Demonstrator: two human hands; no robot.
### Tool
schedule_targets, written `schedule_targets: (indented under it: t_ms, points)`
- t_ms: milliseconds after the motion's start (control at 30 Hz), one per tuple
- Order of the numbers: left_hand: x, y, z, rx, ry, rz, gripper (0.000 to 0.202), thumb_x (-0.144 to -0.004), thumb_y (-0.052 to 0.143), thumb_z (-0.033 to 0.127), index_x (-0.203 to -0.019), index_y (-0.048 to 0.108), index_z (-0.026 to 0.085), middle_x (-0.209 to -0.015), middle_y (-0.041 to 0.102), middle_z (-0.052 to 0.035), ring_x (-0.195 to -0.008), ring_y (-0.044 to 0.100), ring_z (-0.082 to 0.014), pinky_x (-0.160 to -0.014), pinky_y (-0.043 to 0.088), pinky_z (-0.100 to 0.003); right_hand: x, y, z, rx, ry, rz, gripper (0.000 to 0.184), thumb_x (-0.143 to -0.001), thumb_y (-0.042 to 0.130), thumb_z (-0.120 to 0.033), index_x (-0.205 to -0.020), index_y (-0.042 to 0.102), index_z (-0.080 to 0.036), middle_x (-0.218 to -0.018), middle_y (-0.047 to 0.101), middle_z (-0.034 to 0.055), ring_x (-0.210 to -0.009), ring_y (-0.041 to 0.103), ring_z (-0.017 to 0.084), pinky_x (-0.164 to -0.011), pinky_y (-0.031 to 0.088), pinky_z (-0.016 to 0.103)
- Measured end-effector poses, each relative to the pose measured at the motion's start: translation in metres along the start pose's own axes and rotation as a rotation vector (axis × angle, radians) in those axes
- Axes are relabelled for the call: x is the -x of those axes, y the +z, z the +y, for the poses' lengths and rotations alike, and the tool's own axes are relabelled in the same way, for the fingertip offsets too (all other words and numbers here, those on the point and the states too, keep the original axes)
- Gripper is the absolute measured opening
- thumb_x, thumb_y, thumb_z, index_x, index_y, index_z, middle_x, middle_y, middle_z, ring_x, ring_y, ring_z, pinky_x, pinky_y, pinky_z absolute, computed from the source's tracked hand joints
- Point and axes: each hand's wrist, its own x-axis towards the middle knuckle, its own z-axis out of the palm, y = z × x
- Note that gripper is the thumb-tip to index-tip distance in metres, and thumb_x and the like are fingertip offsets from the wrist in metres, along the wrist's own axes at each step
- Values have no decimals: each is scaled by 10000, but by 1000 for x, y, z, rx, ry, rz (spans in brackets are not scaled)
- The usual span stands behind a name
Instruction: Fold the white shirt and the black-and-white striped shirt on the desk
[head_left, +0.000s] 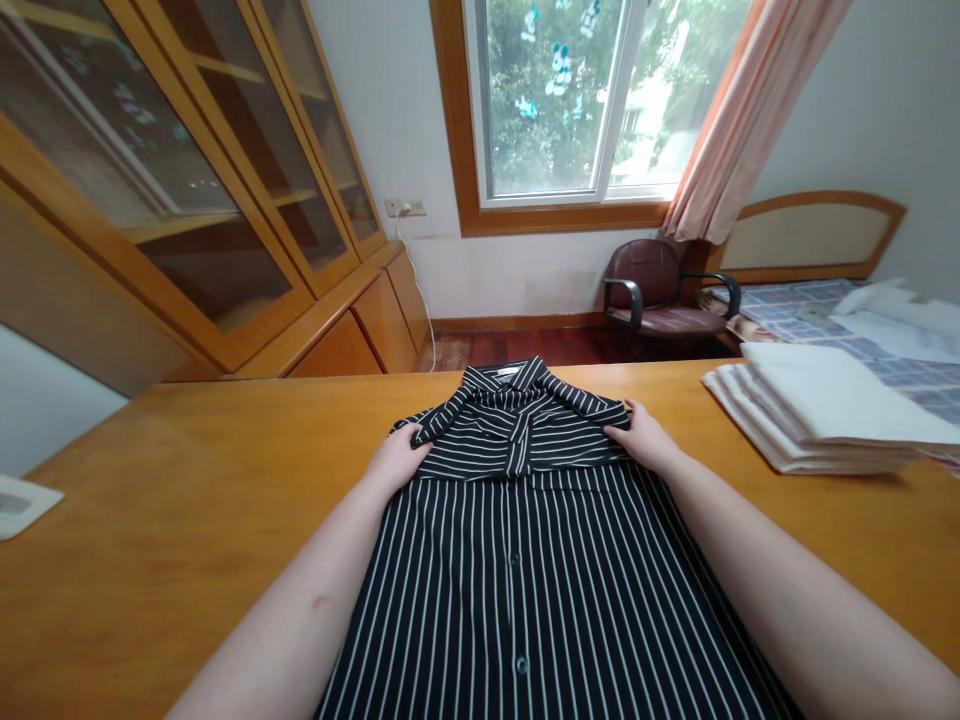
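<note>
A black shirt with thin white stripes (517, 560) lies buttoned and face up on a wooden table (187, 480), collar at the far end. My left hand (397, 458) rests on the shirt's left shoulder, fingers closed on the fabric edge. My right hand (643, 437) holds the right shoulder in the same way, thumb on top of the cloth. Both forearms stretch along the shirt's two sides.
A stack of folded white cloth (817, 410) sits at the table's right. A white paper corner (19, 503) lies at the left edge. Beyond the table stand a dark armchair (660, 290), a bed (862, 310), glass-door cabinets (225, 190) and a window (577, 95).
</note>
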Motion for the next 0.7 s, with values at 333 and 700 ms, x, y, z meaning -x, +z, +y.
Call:
schedule_targets:
  t_ms: [333, 700]
  points:
    - [-13, 1, -14, 591, -83, 88, 276, -717, 600, 392, -885, 645, 178, -695, 666, -40, -672, 644, -220, -660, 514, -335, 0, -3, -8, -552, 193, 70, 210, -669, 660, -366, -762, 528, -232, -727, 649, 24, -722, 652, 215, -669, 545, 367]
    - [-3, -32, -34, 1419, -269, 17, 186, -588, 473, 201, -705, 610, 157, -766, 693, -79, -850, 651, -275, -829, 518, -508, 1, -36, -6, -836, 147, -38, 149, -640, 518, -320, -743, 540, -215, -731, 657, 59, -789, 634, 272, -661, 545, 448]
